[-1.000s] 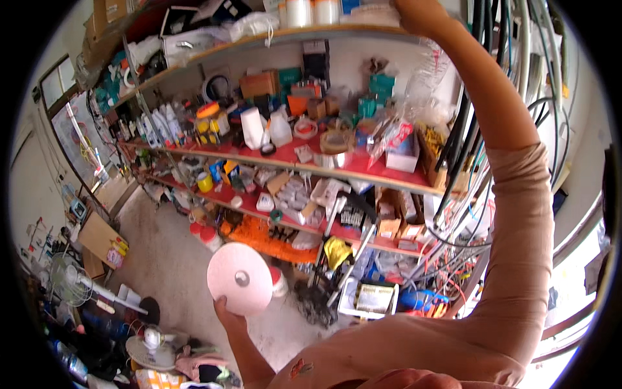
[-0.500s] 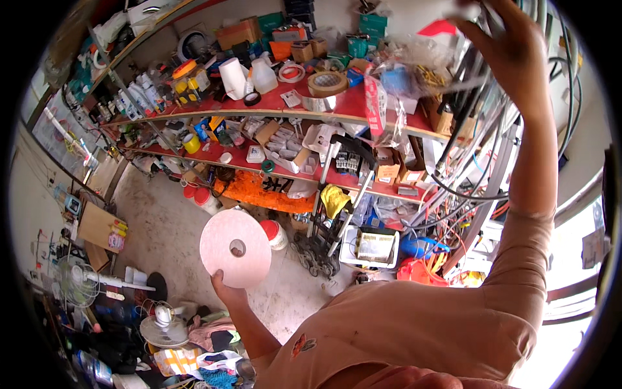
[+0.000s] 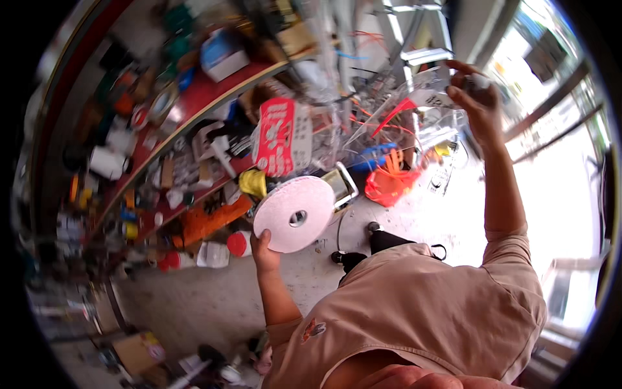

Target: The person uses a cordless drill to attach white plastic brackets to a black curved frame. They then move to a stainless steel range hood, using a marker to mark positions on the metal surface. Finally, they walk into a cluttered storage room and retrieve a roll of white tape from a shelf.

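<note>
My left hand (image 3: 265,253) grips the lower edge of a wide, flat, pale pink roll (image 3: 285,223), like a big roll of tape, with a round core hole in its middle. It is held out in front of my body, its flat face toward me. My right hand (image 3: 478,102) is raised at the upper right, fingers closed on the end of a clear plastic bag (image 3: 276,137). The bag stretches leftward from it in the air, with a red and white printed panel hanging just above the pink roll.
Cluttered shelves (image 3: 194,91) with red boards run along the left and back. A metal ladder (image 3: 424,39) stands at the top. A red bag (image 3: 389,185) and a red-lidded tub (image 3: 239,244) sit on the floor. Bright daylight comes in at the right.
My view has swung to the right. My right hand has come lower, and the plastic bag now hangs across the middle. The pink roll stays in my left hand, more tilted.
</note>
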The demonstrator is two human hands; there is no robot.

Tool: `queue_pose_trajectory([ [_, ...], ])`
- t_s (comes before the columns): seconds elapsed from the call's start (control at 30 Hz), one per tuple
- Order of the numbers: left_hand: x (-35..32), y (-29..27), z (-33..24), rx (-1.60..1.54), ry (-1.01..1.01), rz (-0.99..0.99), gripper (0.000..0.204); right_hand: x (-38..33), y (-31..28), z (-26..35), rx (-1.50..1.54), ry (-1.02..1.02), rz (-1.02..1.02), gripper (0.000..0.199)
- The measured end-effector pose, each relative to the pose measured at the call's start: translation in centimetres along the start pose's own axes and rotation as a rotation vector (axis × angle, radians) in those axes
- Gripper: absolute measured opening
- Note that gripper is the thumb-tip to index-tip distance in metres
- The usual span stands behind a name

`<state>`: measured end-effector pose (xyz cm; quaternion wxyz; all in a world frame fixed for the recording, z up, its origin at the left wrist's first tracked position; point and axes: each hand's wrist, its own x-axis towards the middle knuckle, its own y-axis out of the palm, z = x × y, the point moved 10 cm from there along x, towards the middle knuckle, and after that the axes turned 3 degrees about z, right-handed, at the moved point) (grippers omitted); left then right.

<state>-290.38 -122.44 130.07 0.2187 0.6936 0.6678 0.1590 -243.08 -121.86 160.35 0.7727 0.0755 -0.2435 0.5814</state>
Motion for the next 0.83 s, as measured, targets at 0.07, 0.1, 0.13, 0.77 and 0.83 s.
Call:
queue_pose_trajectory([
  [0.07,0.6,4.2,4.4,-0.059,-0.103,0.111,0.06,-2.7,-5.0,-4.1,0.155,0.123,-0.085,0.042],
  [0.1,0.6,5.5,6.9,-0.072,-0.166,0.12,0.06,-4.2,-7.7,-5.8,0.204,0.168,-0.11,0.044],
  [0.13,0.1,6.3,9.4,-0.077,-0.226,0.127,0.061,-6.1,-9.7,-7.8,0.238,0.242,-0.124,0.045],
  [0.77,-32.0,79.2,44.8,0.04,-0.946,1.259,0.058,-44.7,-60.6,-17.2,0.523,0.802,-0.518,0.088],
  [0.83,-36.0,84.7,49.1,0.092,-1.014,1.42,0.057,-47.2,-66.0,-19.4,0.546,0.724,-0.434,0.089],
])
